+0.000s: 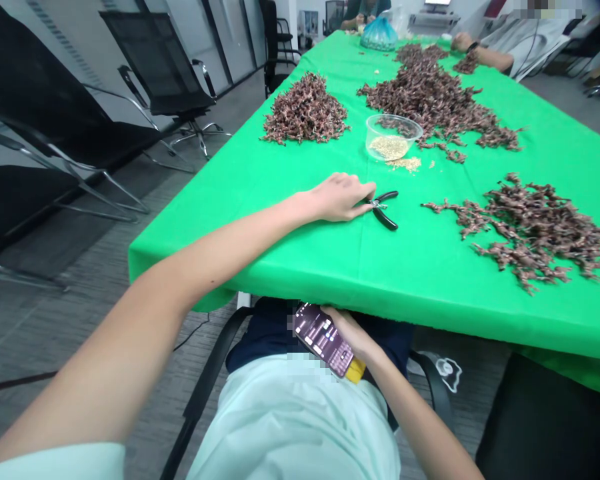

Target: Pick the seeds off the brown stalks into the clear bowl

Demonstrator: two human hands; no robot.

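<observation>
Bright green tablecloth [420, 293] ahead: my left hand [337, 198], loosely curled, touches black-handled pliers [384, 210]; my right hand [354, 335] grips a smartphone [323, 339] below.

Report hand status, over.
Left hand on green tablecloth, at black-handled pliers. Right hand holding phone below table edge. Brown twig heap right of pliers.

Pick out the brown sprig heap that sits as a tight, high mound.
It is the heap on the table's left side, beyond the left hand. The heap behind the clear plastic bowl and the heap at right both sprawl loose.
</observation>
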